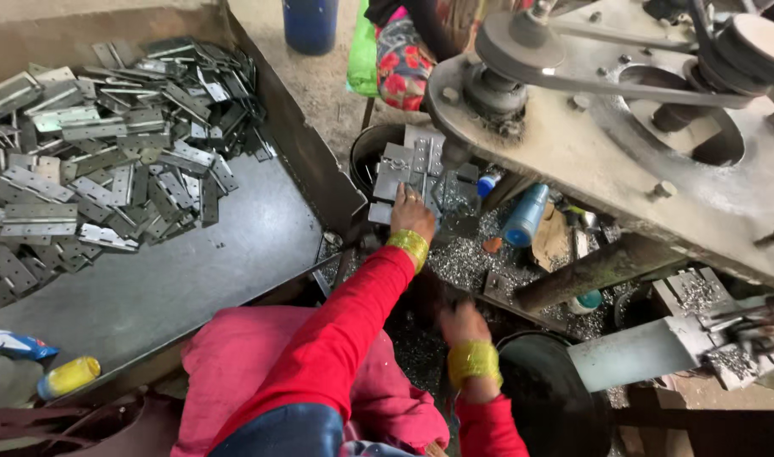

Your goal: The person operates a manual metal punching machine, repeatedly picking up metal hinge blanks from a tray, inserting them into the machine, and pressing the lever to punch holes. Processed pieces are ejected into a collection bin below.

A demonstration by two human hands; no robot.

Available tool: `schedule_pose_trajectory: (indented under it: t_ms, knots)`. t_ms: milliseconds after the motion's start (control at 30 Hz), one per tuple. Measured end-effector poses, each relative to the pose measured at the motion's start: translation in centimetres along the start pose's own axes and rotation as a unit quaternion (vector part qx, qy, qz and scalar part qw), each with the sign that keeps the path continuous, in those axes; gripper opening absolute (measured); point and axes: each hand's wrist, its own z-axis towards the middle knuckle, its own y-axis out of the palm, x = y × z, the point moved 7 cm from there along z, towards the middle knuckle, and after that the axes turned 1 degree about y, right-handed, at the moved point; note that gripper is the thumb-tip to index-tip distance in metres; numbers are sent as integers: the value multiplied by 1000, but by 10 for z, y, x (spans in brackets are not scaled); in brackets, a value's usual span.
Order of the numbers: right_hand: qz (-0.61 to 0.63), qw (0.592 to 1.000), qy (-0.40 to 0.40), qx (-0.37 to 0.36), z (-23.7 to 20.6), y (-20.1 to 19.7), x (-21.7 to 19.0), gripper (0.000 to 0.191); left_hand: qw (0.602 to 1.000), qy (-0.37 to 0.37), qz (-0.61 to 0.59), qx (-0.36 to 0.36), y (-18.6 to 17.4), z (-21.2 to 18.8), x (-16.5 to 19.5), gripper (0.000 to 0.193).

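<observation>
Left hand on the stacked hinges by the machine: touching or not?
Touching. The head view shows the left hand lying against the stacked hinge plates, fingers overlapping the lower edge of the stack, no gap.

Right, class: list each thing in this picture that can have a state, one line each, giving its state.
left hand: reaching forward, resting on the hinge plates
hinge plates: stacked on the black bucket
right hand: blurred, low over metal shavings
heap of hinges: piled loose in the tray
blue bottle: lying tilted
yellow bottle: lying on its side

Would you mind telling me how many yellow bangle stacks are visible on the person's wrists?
2: one yellow bangle stack sits on the left wrist near the hinges; another bangle stack sits on the right wrist. Nothing suggests hidden ones.
</observation>
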Motion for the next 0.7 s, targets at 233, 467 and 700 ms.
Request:
schedule_pose_trajectory:
  t_ms: [233, 467, 700]
  knots:
    - [75, 997, 12, -17, -33, 0, -12, 50, 999, 17, -2, 29, -9, -2, -6, 36]
    - [26, 997, 63, -31, -29, -13, -22, 50, 999, -8, 30, 25, -13, 17, -13, 40]
    - [45, 998, -40, -22, -35, -9, -27, 41, 999, -13, 24, -33, -28, 1, -22, 38]
